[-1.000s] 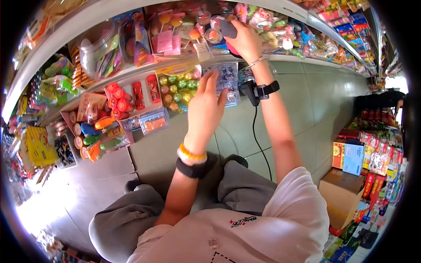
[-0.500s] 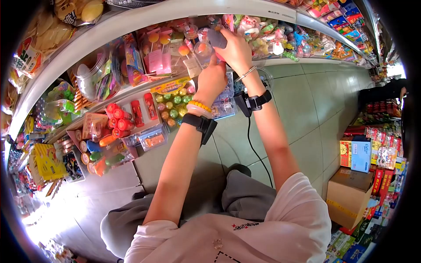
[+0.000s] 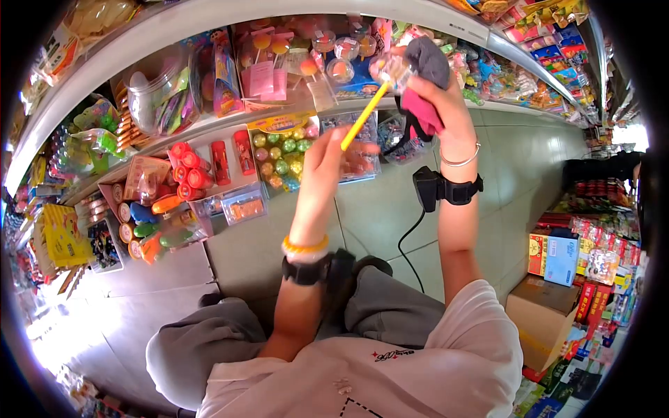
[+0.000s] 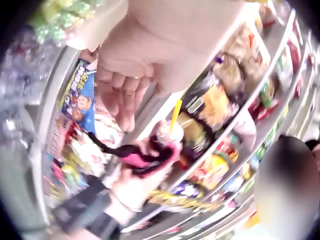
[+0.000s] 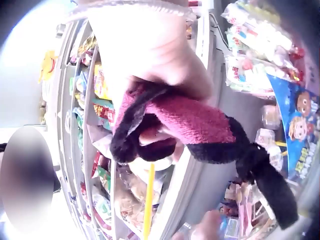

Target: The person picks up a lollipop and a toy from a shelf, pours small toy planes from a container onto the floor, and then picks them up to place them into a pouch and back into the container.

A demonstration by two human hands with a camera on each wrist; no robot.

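Observation:
My right hand grips a pink and black cloth and a round, clear-wrapped item with a yellow stick, at the front of the upper shelf. In the right wrist view the cloth is bunched in the fingers, one black end dangling, and the stick points down. My left hand is just beyond the stick's lower end; the left wrist view shows this hand with fingers loosely bent and empty, apart from the stick.
Clear round packs and pink-tagged items lie on the shelf behind. Below are shiny balls, red-capped tubes and a divided tray of toys. A cardboard box stands on the floor at right, and a cable hangs from the right wrist camera.
My right hand has moved right and away from the shelf's goods, bringing the yellow-stick item into view beside the cloth. My left hand has drawn back from the right hand, toward my body.

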